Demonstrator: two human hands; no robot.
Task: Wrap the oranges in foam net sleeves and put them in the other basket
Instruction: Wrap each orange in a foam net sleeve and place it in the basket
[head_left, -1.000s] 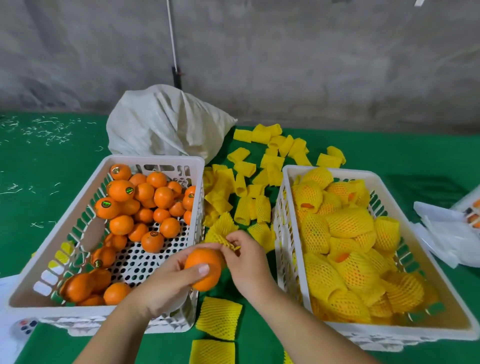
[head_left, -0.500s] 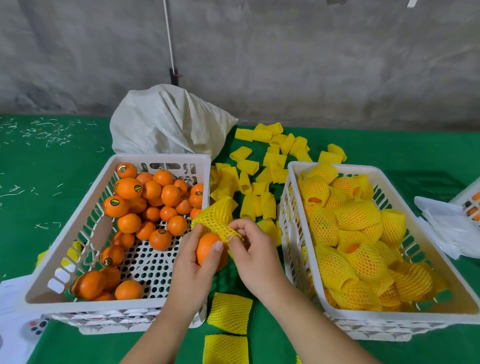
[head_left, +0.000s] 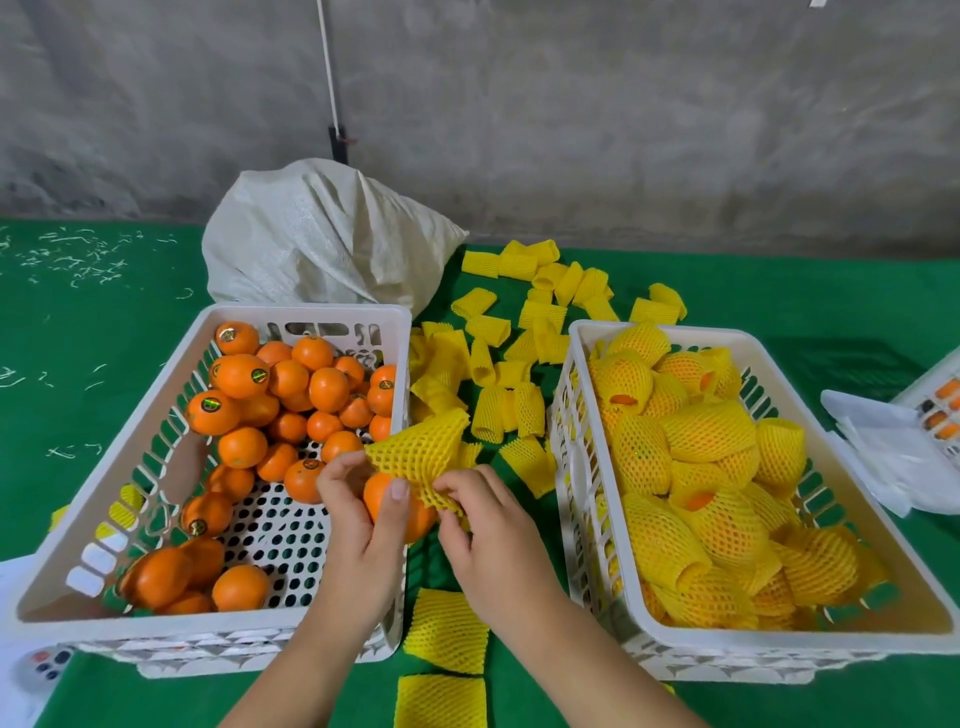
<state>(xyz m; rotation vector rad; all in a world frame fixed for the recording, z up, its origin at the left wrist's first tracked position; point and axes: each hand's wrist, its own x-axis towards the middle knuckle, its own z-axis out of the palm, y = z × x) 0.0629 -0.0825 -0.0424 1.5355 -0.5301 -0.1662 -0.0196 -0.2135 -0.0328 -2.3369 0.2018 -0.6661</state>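
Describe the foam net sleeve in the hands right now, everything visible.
The foam net sleeve is yellow, soft-looking foam mesh with diamond-shaped holes. It is stretched open and draped over the top of the bare orange, covering only its upper part. The left hand holds the orange and pinches the sleeve's left edge; the right hand pinches its lower right edge. It is held above the gap between the two white baskets.

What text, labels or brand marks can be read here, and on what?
No text is readable in this view.
Round dark stickers on several oranges in the left basket, e.g. sticker and sticker: green-and-gold mark, too small to read.
Printed sheet at the lower left corner: coloured dots only, blurred.
Yellow foam net sleeve in the hands: no print visible.
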